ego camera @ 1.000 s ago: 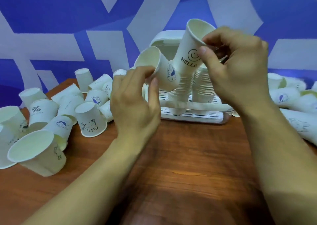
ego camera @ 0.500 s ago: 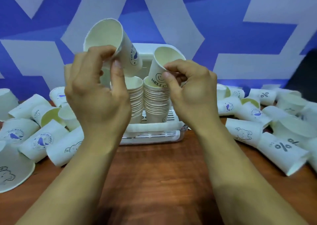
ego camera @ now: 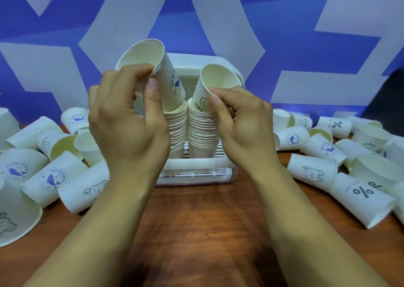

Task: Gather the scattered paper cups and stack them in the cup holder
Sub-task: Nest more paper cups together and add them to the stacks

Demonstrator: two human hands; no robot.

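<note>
A white cup holder (ego camera: 194, 175) stands at the back middle of the wooden table with two tall stacks of paper cups in it. My left hand (ego camera: 126, 124) grips a whale-print cup (ego camera: 166, 81) by its rim, tilted, with its base entering the top of the left stack (ego camera: 178, 131). My right hand (ego camera: 242, 122) pinches the rim of a smiley "HELLO" cup (ego camera: 209, 89), whose base sits in the top of the right stack (ego camera: 202, 133). My hands hide the outer sides of both stacks.
Several loose paper cups lie scattered on the left (ego camera: 52, 177) and on the right (ego camera: 314, 173) of the brown table (ego camera: 205, 232). A blue and white patterned wall (ego camera: 218, 13) rises right behind the holder. A dark object (ego camera: 391, 98) shows at the far right.
Both cups have come down onto the tops of their stacks. The right hand brought the HELLO cup lower and the left hand moved the whale cup inward from the upper left.
</note>
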